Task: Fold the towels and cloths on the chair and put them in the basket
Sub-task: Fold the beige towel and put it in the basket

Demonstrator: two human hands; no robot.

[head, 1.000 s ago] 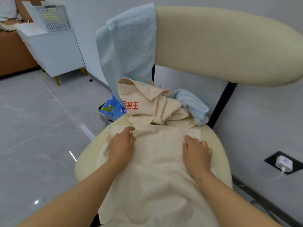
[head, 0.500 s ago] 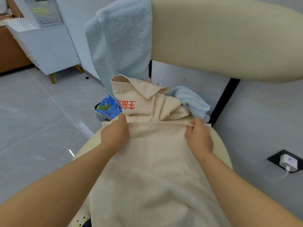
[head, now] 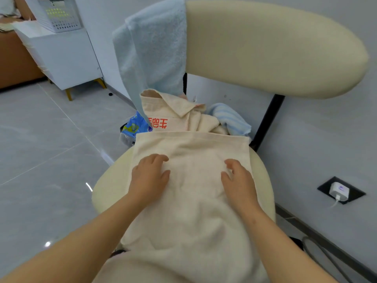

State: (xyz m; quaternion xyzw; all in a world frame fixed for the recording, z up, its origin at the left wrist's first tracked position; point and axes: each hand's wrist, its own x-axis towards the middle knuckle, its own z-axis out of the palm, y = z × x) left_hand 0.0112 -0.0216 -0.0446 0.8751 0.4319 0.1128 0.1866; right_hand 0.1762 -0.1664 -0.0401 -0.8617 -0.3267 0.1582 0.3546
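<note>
— Two hands down on the cream towel [head: 193, 190]. Step in hand?
— Smoothing, judged as the stage ahead of the first fold. Towel spread across the chair seat [head: 110, 180], near end hanging off the front edge toward the camera.
— State of the fingers?
— For the left hand [head: 149, 176]: fingers [head: 158, 159] nearly straight, slightly spread, resting palm-down on the towel's left half. For the right hand [head: 238, 180]: fingers [head: 231, 163] loosely bent, tips touching the right half. No grip or pinch at either.
— Next move?
— Probably: pinch both far corners, draw toward the near end, align edges, press flat. Avoid dragging the printed cream cloth [head: 169, 117] and striped blue cloth [head: 230, 119] heaped just behind the far hem.
— Remaining work?
— Most of it. Unfolded over the backrest [head: 265, 48]: the light blue towel [head: 155, 54]. Well apart, on the white cabinet [head: 67, 56]: the basket [head: 61, 17].
</note>
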